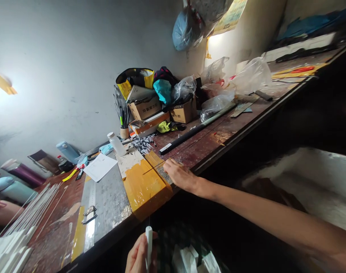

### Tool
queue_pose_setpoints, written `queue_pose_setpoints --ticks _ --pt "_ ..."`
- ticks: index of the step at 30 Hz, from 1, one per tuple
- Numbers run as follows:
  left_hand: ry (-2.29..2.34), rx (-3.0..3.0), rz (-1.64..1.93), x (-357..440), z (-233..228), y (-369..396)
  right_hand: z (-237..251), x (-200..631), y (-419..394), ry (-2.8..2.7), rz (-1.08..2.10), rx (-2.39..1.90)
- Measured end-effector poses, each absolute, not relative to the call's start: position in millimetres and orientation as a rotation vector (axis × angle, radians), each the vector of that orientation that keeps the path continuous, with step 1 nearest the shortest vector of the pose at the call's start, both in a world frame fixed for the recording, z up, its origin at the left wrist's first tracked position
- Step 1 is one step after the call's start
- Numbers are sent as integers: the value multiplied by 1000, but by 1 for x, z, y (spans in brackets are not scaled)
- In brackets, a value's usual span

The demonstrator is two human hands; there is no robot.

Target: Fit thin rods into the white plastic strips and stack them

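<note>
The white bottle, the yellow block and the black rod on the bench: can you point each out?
white bottle (116,145), head view, its body.
yellow block (143,187), head view, top face.
black rod (187,136), head view, mid-length.

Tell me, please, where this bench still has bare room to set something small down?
Bare wood lies between the white rods and steel ruler, and beyond the black tube toward the front edge. The back by the cardboard boxes and plastic bags is crowded.

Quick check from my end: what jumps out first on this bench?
The right hand stretches across to the bench edge, pinching a thin rod over the yellow-taped block. Below, the left hand grips a white tool. Behind, a heap of boxes and bags sits against the wall.
</note>
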State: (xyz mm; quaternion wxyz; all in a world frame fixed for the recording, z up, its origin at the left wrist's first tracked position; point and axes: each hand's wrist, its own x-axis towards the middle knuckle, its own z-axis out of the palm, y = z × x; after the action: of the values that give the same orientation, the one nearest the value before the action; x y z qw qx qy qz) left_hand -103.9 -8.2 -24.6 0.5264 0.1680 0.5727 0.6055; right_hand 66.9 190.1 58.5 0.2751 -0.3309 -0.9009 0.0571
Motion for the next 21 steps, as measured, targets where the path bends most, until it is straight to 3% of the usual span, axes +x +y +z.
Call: queue_pose_setpoints --ticks 4,10,15,19,21 --pt "1294 506 1370 -112 -13 -16 60 76 152 -2414 438 -707" --pt "1305 621 1372 -117 -6 -21 50 84 104 -2331 1266 -544" --pt "1438 763 1395 -111 0 -22 51 80 99 -2323 1440 -550" --pt "1623 855 1624 -103 0 -19 47 80 90 -2168 1996 -781" --pt "1728 900 1760 -103 -5 -16 46 84 93 -2251 1888 -833"
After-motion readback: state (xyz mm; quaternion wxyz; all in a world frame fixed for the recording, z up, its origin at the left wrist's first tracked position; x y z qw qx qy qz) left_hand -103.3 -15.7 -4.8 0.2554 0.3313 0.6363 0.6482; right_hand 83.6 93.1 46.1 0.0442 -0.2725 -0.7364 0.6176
